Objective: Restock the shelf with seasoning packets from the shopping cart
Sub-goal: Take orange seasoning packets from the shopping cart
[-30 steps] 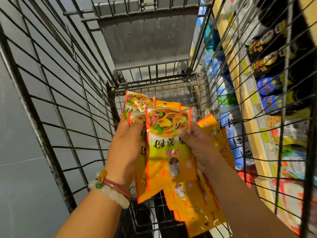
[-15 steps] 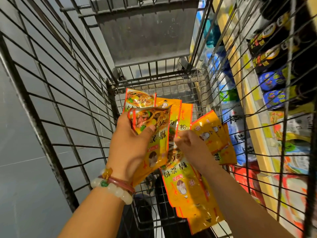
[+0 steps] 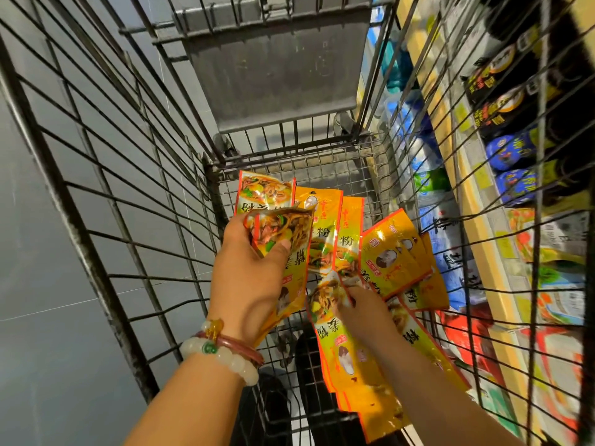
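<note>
Grey tiled floor (image 3: 42, 284) on the far left, seen through the wire side of the shopping cart (image 3: 106, 201). Cart basket is dark metal mesh; a grey folded flap (image 3: 270, 66) sits at its far end.

Left wrist carries a white bead bracelet (image 3: 222, 355) and a reddish bangle (image 3: 238, 346). Left hand (image 3: 251, 278) is inside the cart, left of centre; its grip is clamped on a seasoning packet (image 3: 283, 233), thumb pressed across the printed food picture, fingers behind. The packet is yellow-orange with red edging, tilted, top end pointing far.

More loose packets (image 3: 325, 239) lie fanned on the cart floor just right of that hand, overlapping one another, some upright against the far mesh, some flat. A further cluster (image 3: 396, 252) leans toward the right wall.

Right hand (image 3: 363, 307) is low in the basket, near centre-right, fingertips pinched on the top corner of a long packet (image 3: 341, 342) that lies lengthwise toward the near side; other packets are stacked beneath it.

Beyond the right wire wall stands the shelf (image 3: 476, 239), with a pale yellow edge strip. It holds dark bottles (image 3: 502, 104) with yellow labels, blue-labelled bottles (image 3: 512, 152), and assorted packaged goods lower down, too blurred to identify.
</note>
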